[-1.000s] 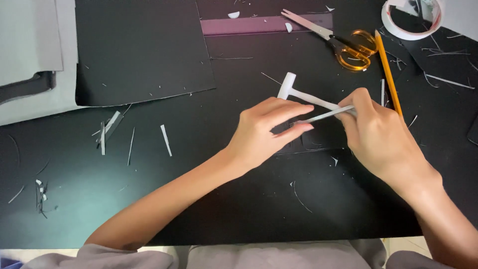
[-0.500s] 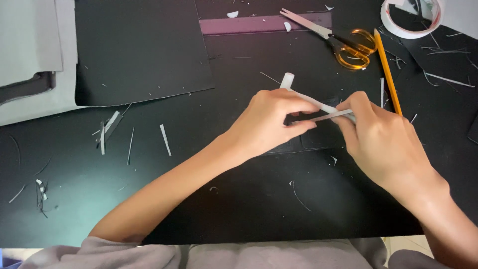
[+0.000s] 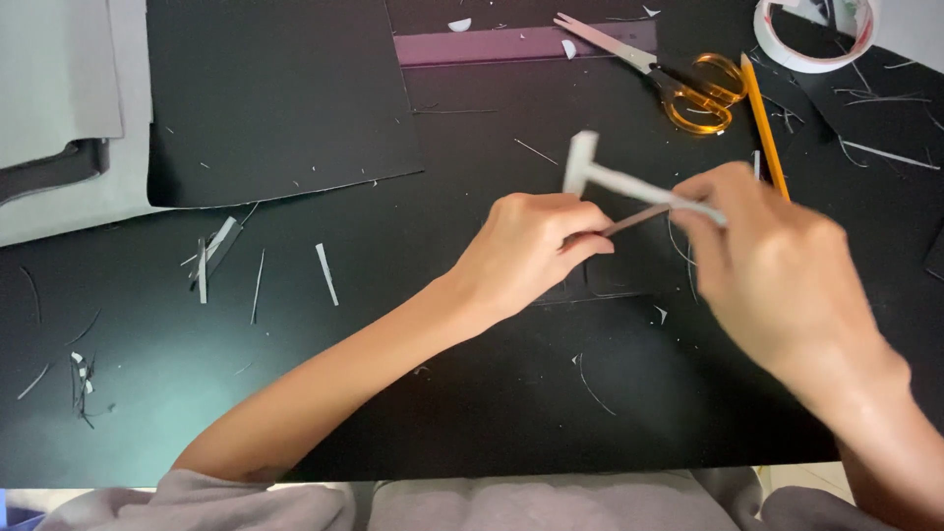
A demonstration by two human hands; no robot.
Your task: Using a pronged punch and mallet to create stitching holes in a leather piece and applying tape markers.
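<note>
Far left of the fingers, grey sheets (image 3: 59, 98) are seen at the table edge, with a black card sheet (image 3: 275, 93) lying beside them. Thin paper slivers (image 3: 324, 273) are scattered on the black work surface (image 3: 472, 393), well to the left of the left-hand fingers.

The left hand (image 3: 526, 251) is held above the surface, its fingers curled closed; a thin grey strip (image 3: 634, 218) is pinched at their tips and runs up and to the right from them. Just above the left fingertips, the T-shaped head of a small white piece (image 3: 590, 172) is seen, tilted; its stem slants down to the right into the right hand (image 3: 777, 270). The right-hand fingers are closed on that stem; the hand is blurred, so the exact finger contact cannot be told. Strip and stem cross between the two sets of fingertips.

Beyond the fingers, a purple ruler (image 3: 492, 44) lies along the top. Orange-handled scissors (image 3: 678, 79) rest above the right fingers, a yellow pencil (image 3: 762, 123) just beside them, and a tape roll (image 3: 811, 34) at the top right.
</note>
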